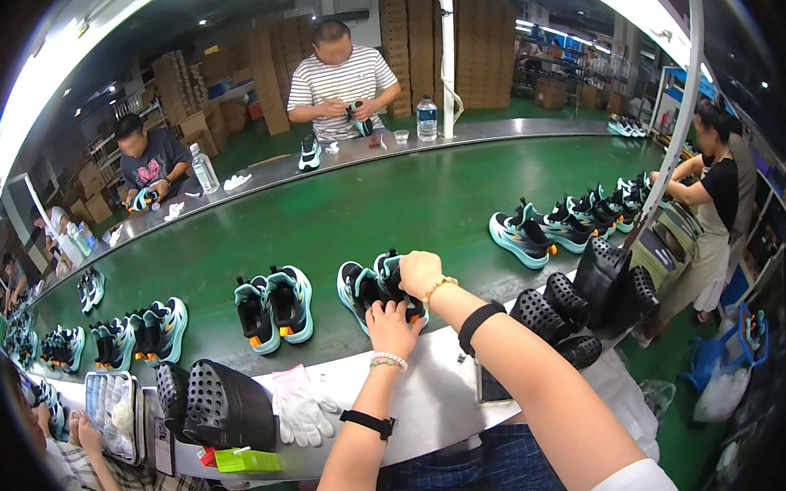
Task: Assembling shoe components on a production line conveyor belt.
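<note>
A pair of black and teal sneakers [367, 287] stands on the green conveyor belt [386, 210] just past the near metal edge. My left hand [391, 326] rests against the heel of this pair, fingers curled on it. My right hand [420, 271] lies over the top of the right shoe of the pair. Both wrists carry bead bracelets and black bands. Whether either hand truly grips a shoe is hard to tell; both touch the pair.
Another pair [274, 306] stands to the left, with more pairs [144, 333] further left and several [569, 222] at right. A white glove [303, 404] and black perforated shoe forms [224, 405] lie on the metal ledge, with more forms [584, 298] at right. People work across the belt and at both sides.
</note>
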`<state>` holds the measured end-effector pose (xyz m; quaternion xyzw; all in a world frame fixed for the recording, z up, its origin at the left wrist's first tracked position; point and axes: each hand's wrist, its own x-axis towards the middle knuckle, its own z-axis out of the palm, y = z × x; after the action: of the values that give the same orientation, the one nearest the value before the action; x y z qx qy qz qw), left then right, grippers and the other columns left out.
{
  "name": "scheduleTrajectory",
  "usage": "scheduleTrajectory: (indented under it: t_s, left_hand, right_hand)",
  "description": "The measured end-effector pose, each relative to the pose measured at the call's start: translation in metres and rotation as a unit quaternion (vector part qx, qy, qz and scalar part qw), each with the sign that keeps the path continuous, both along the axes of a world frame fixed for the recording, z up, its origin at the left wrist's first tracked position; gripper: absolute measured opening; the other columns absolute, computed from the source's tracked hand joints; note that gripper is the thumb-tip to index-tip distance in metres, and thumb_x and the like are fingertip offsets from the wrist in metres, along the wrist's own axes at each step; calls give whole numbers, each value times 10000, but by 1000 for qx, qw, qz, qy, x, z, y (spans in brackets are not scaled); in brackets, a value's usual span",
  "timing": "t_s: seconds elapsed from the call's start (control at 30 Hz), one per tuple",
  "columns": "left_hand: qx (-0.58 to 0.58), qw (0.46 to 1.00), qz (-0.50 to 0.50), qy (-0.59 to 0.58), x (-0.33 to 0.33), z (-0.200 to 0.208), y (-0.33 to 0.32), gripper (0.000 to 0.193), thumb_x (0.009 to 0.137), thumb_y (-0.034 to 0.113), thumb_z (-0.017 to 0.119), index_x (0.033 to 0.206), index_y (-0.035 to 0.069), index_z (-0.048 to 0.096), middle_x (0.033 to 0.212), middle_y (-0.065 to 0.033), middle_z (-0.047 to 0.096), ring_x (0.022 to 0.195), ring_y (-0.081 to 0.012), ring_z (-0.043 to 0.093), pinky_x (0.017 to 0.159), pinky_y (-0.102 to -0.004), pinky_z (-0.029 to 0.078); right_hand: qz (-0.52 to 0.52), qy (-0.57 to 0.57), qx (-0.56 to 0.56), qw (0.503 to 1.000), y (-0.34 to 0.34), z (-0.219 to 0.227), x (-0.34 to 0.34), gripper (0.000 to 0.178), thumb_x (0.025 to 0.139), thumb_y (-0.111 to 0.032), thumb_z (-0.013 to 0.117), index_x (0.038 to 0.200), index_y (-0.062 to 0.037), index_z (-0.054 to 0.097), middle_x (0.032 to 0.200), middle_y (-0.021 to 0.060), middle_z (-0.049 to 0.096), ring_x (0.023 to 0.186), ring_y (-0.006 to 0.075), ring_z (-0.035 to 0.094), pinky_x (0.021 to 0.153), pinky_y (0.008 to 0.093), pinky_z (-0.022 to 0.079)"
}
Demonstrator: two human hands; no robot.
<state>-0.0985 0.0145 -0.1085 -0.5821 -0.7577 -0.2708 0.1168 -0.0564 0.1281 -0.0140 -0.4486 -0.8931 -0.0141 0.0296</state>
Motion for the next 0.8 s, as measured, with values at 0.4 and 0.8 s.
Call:
scheduleTrajectory:
  t_s: [0.4, 0.8]
  left_hand:
    - [13, 1000, -11, 5, -14, -3, -6, 343, 725, 270, 678, 974, 34, 664, 1028, -114, 609, 1085, -343, 476, 1008, -459, 323]
    - [8, 999, 37, -1, -18, 6, -5, 339, 837, 382, 625, 1007, 92, 668, 1016, -98, 630, 1197, -366, 449, 1044, -511, 293]
  right_hand:
    - [-106, 74, -81, 988, -2, -53, -41, 163, 839, -138, 600, 922, -78, 727, 1005, 124, 702, 933, 256, 690, 773, 355, 567]
    - [-74, 55, -200, 976, -1, -22, -41, 205, 778, -124, 641, 952, -52, 725, 1041, 139, 692, 969, 272, 679, 786, 353, 564]
